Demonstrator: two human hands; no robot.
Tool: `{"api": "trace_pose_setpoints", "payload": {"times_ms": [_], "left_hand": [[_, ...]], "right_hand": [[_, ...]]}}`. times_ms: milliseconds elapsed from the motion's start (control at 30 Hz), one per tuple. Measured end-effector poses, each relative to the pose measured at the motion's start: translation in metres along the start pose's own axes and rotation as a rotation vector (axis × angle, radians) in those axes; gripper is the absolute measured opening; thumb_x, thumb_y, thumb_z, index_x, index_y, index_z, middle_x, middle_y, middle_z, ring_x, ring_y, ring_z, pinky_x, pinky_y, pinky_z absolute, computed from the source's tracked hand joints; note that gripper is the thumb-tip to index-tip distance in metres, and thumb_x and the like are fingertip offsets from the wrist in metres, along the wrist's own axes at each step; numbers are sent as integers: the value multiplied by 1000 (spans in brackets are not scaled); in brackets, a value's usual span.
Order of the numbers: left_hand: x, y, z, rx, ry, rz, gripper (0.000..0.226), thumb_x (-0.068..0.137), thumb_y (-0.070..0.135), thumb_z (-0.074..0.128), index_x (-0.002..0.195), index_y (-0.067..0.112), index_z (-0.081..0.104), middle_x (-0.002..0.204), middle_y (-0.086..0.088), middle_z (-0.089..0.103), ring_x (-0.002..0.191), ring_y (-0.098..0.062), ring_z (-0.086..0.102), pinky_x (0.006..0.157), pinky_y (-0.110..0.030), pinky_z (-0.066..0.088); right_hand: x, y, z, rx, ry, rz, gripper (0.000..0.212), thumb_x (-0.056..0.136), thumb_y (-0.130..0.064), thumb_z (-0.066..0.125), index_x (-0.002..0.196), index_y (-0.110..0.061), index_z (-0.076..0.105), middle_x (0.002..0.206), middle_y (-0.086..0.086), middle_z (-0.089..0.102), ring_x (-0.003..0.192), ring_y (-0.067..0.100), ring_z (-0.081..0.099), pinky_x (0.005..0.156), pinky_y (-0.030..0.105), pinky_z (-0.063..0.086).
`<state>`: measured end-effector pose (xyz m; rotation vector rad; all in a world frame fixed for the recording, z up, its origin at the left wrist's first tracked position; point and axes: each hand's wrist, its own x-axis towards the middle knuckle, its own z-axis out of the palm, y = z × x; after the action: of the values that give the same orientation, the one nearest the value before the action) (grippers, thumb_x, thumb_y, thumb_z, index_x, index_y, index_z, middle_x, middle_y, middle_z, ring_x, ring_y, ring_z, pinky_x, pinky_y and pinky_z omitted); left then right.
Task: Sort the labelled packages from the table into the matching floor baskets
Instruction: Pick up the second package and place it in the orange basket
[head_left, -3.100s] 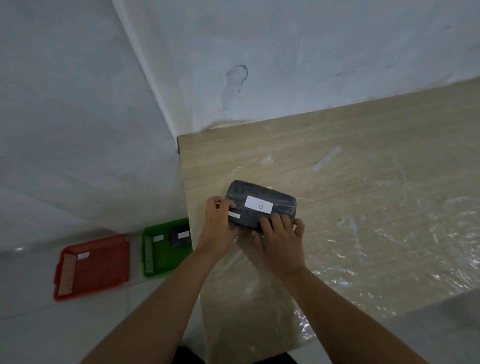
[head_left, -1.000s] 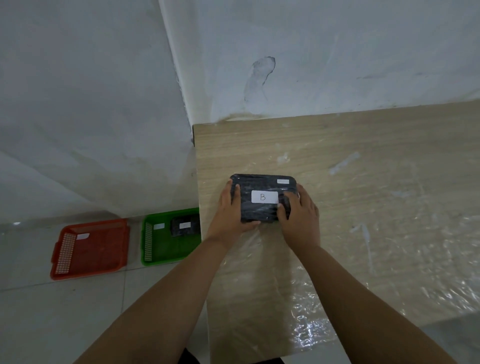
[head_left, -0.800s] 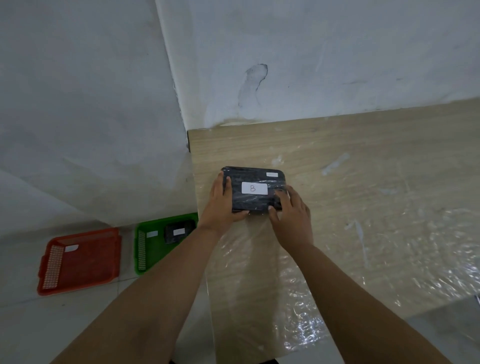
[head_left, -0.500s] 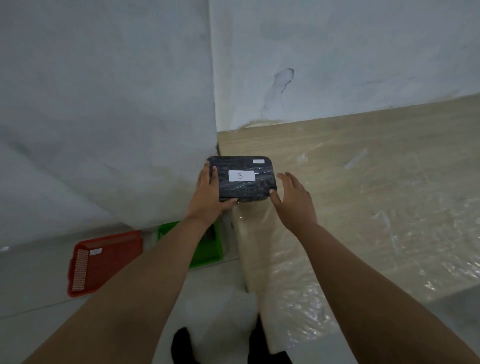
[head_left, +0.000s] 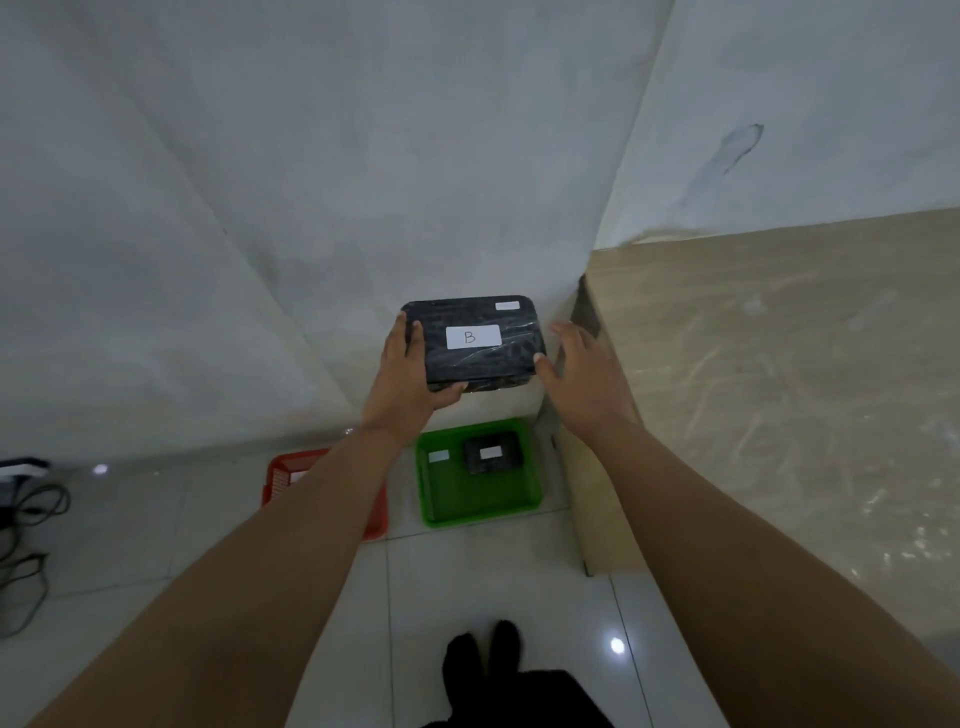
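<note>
Black package (head_left: 475, 343), wrapped in film and bearing a white label (head_left: 473, 336) marked "B", was held in the air off the left edge of the wooden table (head_left: 779, 374), above the floor baskets. The left hand (head_left: 402, 384) gripped its left end, fingers over the top face and thumb curled under the near edge. The right hand (head_left: 582, 379) hovered just beside the right end with fingers spread; only the thumb tip seemed to touch the package's corner. Below on the tiled floor, the green basket (head_left: 478, 493) held another dark package (head_left: 491, 454), and the red basket (head_left: 280, 478) stood beside it, partly hidden by the left forearm.
</note>
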<state>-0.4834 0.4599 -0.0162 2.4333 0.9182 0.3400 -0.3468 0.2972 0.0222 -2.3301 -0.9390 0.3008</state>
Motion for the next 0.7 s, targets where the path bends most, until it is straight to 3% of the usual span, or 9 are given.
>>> {"api": "trace_pose_setpoints", "payload": {"times_ms": [167, 300, 467, 700], "left_hand": [[-10, -49, -13, 10, 6, -73, 99, 76, 42, 68, 144, 4, 8, 156, -11, 0, 143, -24, 5, 115, -32, 11], [-26, -88, -20, 9, 20, -148, 98, 76, 42, 67, 144, 2, 9, 156, -15, 2, 143, -26, 7, 113, -29, 9], [-52, -144, -43, 51, -54, -183, 97, 77, 42, 65, 143, 0, 8, 155, -17, 2, 143, -28, 5, 115, -34, 9], [-72, -230, -84, 71, -134, -234, 98, 77, 47, 63, 144, 4, 7, 157, -11, 0, 144, -23, 5, 114, -38, 18]], "right_hand": [[5, -20, 39, -3, -116, -7, 45, 91, -32, 45, 133, -18, 37, 142, 8, 42, 127, 27, 42, 105, 47, 36], [9, -36, 75, -27, -176, 39, 45, 92, -30, 44, 135, -18, 35, 144, 9, 40, 125, 30, 44, 104, 50, 37], [-2, -74, 124, -13, -225, 55, 44, 93, -28, 44, 135, -17, 35, 142, 11, 43, 124, 31, 45, 104, 47, 36], [-20, -133, 203, 41, -195, 159, 45, 92, -28, 45, 134, -15, 37, 140, 12, 45, 119, 33, 48, 101, 45, 39]]}}
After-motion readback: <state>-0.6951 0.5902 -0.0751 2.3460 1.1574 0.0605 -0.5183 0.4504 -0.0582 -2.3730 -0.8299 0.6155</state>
